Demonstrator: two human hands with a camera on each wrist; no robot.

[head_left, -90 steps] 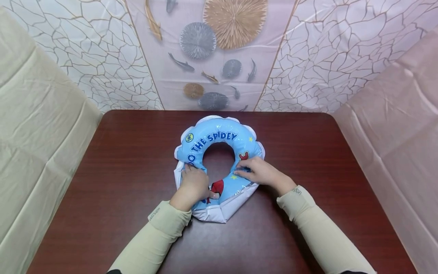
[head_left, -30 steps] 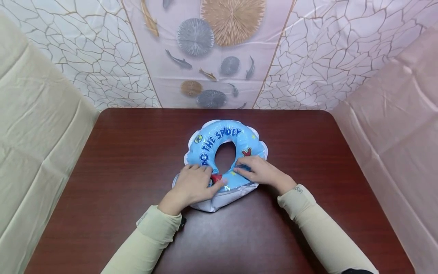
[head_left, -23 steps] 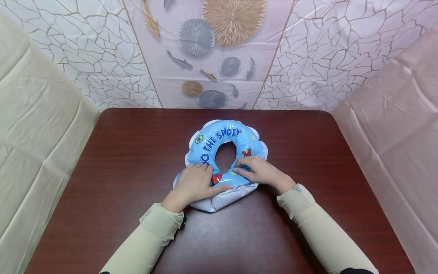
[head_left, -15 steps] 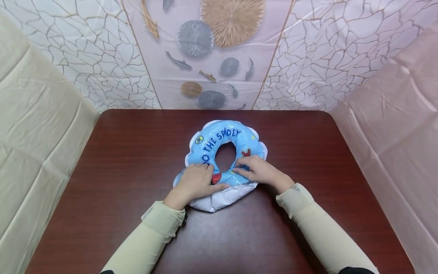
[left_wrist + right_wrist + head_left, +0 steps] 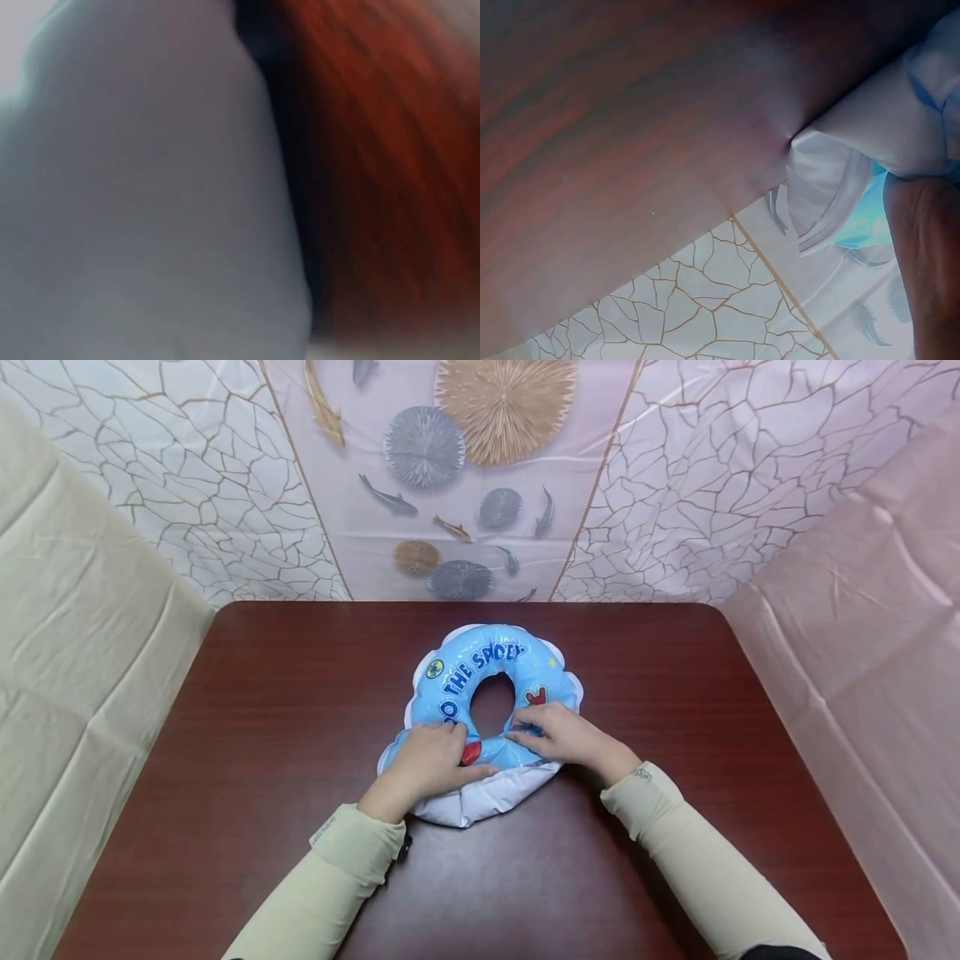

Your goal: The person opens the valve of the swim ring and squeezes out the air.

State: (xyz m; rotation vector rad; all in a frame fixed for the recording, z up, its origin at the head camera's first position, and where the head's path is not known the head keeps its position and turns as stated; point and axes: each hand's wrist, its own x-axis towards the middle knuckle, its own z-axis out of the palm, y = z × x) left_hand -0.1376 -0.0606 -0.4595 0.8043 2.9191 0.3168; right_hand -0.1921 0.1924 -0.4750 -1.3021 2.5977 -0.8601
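Note:
A light blue inflatable swim ring (image 5: 491, 647) with blue lettering and a scalloped white edge lies in the middle of the table in the head view. My left hand (image 5: 426, 762) presses on its near left part, fingers laid over it and thumb stretched to the right. Creased white underside shows along the near edge. At the right inner side my right hand (image 5: 558, 733) pinches the ring between thumb and fingers. In the right wrist view the white underside (image 5: 821, 180) stands beside my right hand (image 5: 930, 262). The left wrist view is blurred, mostly a pale surface.
The dark red-brown table (image 5: 285, 710) has rounded far corners. A patterned cloth wall (image 5: 480, 510) stands behind it, and beige quilted panels (image 5: 75, 693) rise on both sides.
Over three seconds my left hand has lifted and laid itself across the near left part. The ring has shifted right, its hole has narrowed and its near edge has drawn up. My right hand stays put.

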